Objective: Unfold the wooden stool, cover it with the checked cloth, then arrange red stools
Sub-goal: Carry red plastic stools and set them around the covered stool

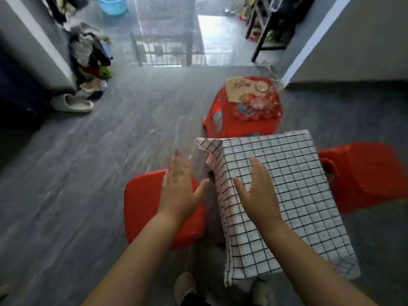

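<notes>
Grey floor [66,173] was spread wide, a pale slipper [71,103] seen at far left. Near red stool [141,208] was overlapped by the left hand [178,184], fingers straight, nothing held. Right hand [256,188] was held flat over the draped checked cloth [287,195]; far red stool [225,127] and right red stool [364,175] were set beside it.

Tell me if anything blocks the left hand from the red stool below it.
Nothing visible does. The left hand hovers open over the red stool; the checked cloth hangs to their right, not between them.
</notes>
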### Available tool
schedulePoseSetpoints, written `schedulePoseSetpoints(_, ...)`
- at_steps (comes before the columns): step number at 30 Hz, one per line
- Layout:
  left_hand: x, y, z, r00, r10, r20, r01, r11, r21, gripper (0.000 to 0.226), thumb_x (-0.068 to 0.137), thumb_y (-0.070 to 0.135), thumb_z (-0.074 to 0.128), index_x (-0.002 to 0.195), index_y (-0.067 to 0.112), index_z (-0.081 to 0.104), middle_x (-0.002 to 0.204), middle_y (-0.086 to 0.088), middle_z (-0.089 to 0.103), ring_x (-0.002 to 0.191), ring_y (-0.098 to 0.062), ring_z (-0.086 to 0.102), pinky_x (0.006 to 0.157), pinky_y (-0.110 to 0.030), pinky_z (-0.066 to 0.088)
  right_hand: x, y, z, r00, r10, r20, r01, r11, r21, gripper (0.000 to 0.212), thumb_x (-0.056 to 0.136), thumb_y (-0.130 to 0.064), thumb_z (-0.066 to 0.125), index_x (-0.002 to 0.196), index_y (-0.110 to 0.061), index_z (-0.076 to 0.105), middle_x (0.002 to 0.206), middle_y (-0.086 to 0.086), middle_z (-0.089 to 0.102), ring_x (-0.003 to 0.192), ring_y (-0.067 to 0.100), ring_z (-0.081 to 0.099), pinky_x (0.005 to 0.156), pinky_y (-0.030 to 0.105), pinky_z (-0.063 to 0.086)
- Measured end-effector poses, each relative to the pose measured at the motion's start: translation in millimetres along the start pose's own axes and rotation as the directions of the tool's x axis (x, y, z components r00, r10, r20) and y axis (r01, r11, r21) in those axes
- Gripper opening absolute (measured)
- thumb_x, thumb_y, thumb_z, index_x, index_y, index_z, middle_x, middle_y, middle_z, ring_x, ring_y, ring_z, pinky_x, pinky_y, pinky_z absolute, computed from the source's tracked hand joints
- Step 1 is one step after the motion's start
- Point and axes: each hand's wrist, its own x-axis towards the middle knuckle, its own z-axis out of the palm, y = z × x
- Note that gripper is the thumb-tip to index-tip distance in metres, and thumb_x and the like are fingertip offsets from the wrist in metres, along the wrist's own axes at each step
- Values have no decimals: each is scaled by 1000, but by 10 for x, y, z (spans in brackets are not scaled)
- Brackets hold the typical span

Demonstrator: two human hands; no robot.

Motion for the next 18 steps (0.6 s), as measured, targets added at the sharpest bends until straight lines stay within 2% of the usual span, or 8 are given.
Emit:
schedulePoseSetpoints(3, 17, 1046, -445, 977, 212, -26, -212, 977, -6, 74, 92, 58, 31, 150, 23, 1, 155, 2, -19, 143, -17, -13, 112, -35, -5, -166, 100, -1137, 983, 9, -183, -12, 1000, -12, 70, 93, -43, 51, 149, -14, 21, 157, 4, 21, 144, 14, 15, 114, 26, 13)
schedulePoseSetpoints(5, -75, 1797, -673, 937, 344, -67, -342, 939, 35, 74, 90, 63, 26, 150, 24, 4, 157, 1, -8, 144, -19, -7, 116, -41, 5, -401, 231, -1900, 958, 17, -286, -29, 999, -37, 72, 92, -44, 50, 150, -17, 18, 158, 3, 16, 145, 15, 12, 116, 31, 15)
schedulePoseSetpoints(7, -278, 2600, -840, 865, 488, -114, -482, 872, 84, 74, 88, 65, 26, 149, 25, 11, 158, 1, -1, 144, -20, 1, 116, -44, 12, -736, 436, -2628, 920, 25, -391, -48, 998, -48, 72, 91, -48, 48, 150, -22, 16, 159, 0, 15, 144, 11, 10, 114, 29, 12)
schedulePoseSetpoints(9, -570, 3394, -875, 772, 621, -135, -612, 784, 104, 72, 90, 61, 31, 149, 25, 12, 158, 3, -3, 143, -16, -2, 112, -38, 4, -1156, 720, -3276, 874, 43, -483, -96, 992, -86, 75, 89, -60, 39, 150, -25, 16, 158, -4, 16, 142, 5, 8, 113, 27, 10)
schedulePoseSetpoints(11, -936, 4168, -776, 664, 736, -135, -725, 677, 129, 73, 89, 63, 27, 149, 25, 11, 158, 2, -4, 144, -15, -2, 111, -37, 5, -1655, 1082, -3839, 821, 62, -567, -162, 978, -128, 79, 86, -69, 31, 150, -24, 17, 158, -3, 17, 144, 8, 9, 118, 35, 14)
schedulePoseSetpoints(14, -1586, 5294, -334, 509, 856, -88, -849, 516, 111, 76, 85, 66, 19, 149, 24, 13, 158, 2, -2, 144, -16, 0, 112, -38, 10, -2555, 1758, -4561, 739, 120, -663, -280, 950, -141, 77, 88, -63, 37, 150, -22, 19, 158, -1, 18, 145, 13, 12, 117, 33, 15)
schedulePoseSetpoints(16, -2118, 5999, 76, 399, 915, -57, -914, 402, 60, 76, 85, 66, 21, 149, 24, 15, 158, 2, -2, 144, -18, 4, 111, -39, 15, -3268, 2218, -4976, 684, 201, -701, -375, 922, -101, 74, 90, -56, 43, 150, -21, 18, 158, -3, 16, 145, 11, 10, 117, 29, 13)
schedulePoseSetpoints(18, -2705, 6645, 529, 267, 963, -18, -964, 268, 8, 77, 85, 66, 22, 149, 24, 15, 158, 1, -4, 144, -21, 7, 110, -41, 20, -4036, 2659, -5321, 596, 302, -744, -482, 876, -31, 73, 90, -53, 45, 150, -24, 17, 158, -7, 15, 144, 8, 10, 115, 25, 12)
